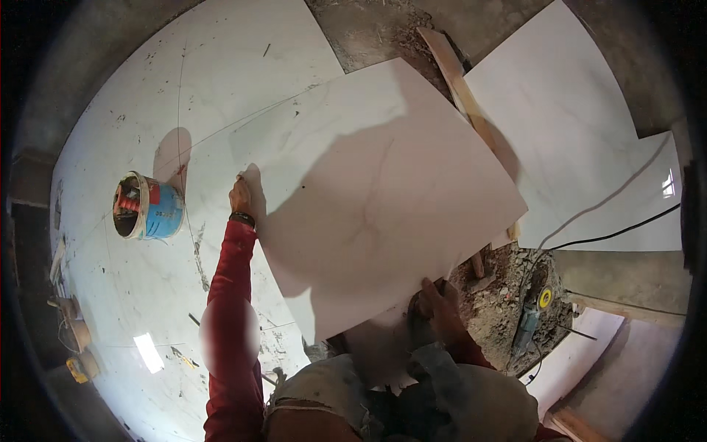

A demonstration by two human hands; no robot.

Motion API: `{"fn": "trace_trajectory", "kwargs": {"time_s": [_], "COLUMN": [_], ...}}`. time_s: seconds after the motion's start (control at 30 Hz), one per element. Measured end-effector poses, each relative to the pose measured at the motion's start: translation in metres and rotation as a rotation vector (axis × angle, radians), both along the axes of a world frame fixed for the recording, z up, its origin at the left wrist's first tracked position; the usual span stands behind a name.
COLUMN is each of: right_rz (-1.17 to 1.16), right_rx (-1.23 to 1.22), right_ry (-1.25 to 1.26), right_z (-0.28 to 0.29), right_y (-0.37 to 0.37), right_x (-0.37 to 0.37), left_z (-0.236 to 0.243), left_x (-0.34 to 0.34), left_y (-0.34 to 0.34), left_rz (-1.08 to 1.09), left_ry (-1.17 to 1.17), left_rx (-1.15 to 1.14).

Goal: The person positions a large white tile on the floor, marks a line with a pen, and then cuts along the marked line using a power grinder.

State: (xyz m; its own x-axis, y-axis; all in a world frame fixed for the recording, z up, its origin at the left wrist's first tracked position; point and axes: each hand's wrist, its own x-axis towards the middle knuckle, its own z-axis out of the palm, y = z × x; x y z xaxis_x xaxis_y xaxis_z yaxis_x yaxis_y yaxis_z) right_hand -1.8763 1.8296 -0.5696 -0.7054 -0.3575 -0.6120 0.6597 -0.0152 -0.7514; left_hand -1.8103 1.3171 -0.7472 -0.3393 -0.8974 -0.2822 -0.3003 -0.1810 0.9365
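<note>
A large white marbled tile (368, 214) lies at an angle in front of me, over other white tiles and bare ground, with a broad shadow across it. My left hand (240, 197) is closed at its left edge, the arm in a red sleeve stretched forward. Close to my knees, my right hand (440, 300) grips the near right edge, thumb on top and the other fingers mostly hidden beneath. A small dark spot marks the tile's surface.
Left of my left hand stands a blue bucket (158, 208) with tools inside, on laid tiles (140, 295). An angle grinder (532, 324) with a yellow disc rests on rubble to the right. Beyond are a wooden plank (462, 88), cables (589, 221) and another white tile (560, 96).
</note>
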Motion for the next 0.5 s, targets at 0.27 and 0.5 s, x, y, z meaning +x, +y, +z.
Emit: {"fn": "trace_trajectory", "kwargs": {"time_s": [0.27,0.5], "right_rz": [0.56,0.512], "right_rx": [-0.005,0.094], "right_ry": [-0.124,-0.327], "right_z": [-0.01,-0.049], "right_y": [-0.046,-0.038], "right_x": [0.026,0.007], "left_z": [0.052,0.145], "left_x": [0.075,0.133], "left_y": [-0.104,0.068], "left_rz": [-0.069,0.04], "left_ry": [-0.302,-0.351], "left_rx": [-0.547,-0.675]}}
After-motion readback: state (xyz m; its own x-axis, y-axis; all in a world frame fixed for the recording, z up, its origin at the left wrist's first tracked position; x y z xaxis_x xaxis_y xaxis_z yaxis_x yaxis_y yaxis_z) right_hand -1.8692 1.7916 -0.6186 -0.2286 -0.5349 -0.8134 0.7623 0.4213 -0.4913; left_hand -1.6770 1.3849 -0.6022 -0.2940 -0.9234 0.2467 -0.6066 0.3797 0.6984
